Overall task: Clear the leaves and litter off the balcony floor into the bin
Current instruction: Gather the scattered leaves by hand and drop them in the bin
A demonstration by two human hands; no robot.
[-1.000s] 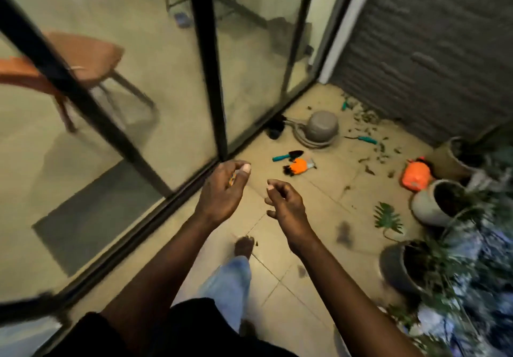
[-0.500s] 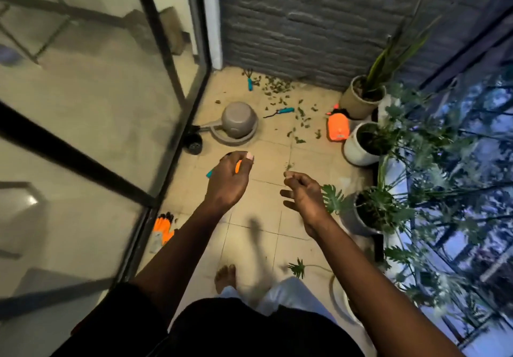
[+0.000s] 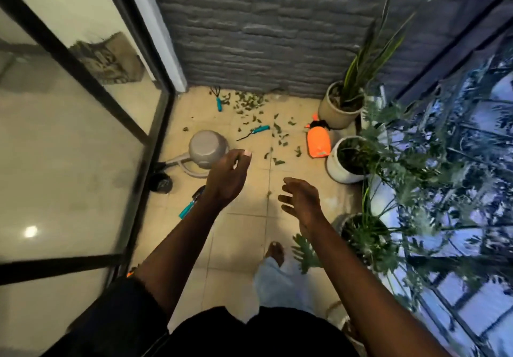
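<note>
BALCONY, DIM LIGHT: I hold my two hands out in front of me above the tiled floor (image 3: 244, 229), apart from each other and touching nothing. My left hand (image 3: 226, 176) has its fingers loosely curled, with nothing visible in them. My right hand (image 3: 301, 201) is slack, fingers spread.

The leaves (image 3: 248, 103) lie ahead of both hands. They are thickest in a patch at the foot of the grey brick wall (image 3: 263, 37). From there the scatter runs in a loose band toward me and to my right. It ends in a few strays (image 3: 278, 162) just ahead of my hands, between the grey watering can (image 3: 206, 145) and the orange spray bottle (image 3: 318, 144). The strays sit nearer my right hand, while the thick patch is well beyond either.

The leaves look small, dark green and curled, thin scraps lying singly, not heaped. A hand rake (image 3: 218, 99) and another teal-handled tool (image 3: 254, 132) lie among them. I can pick out no bin in this view. My guess is that gathering starts at the near end of the band, right hand first, and needs a step forward.
</note>
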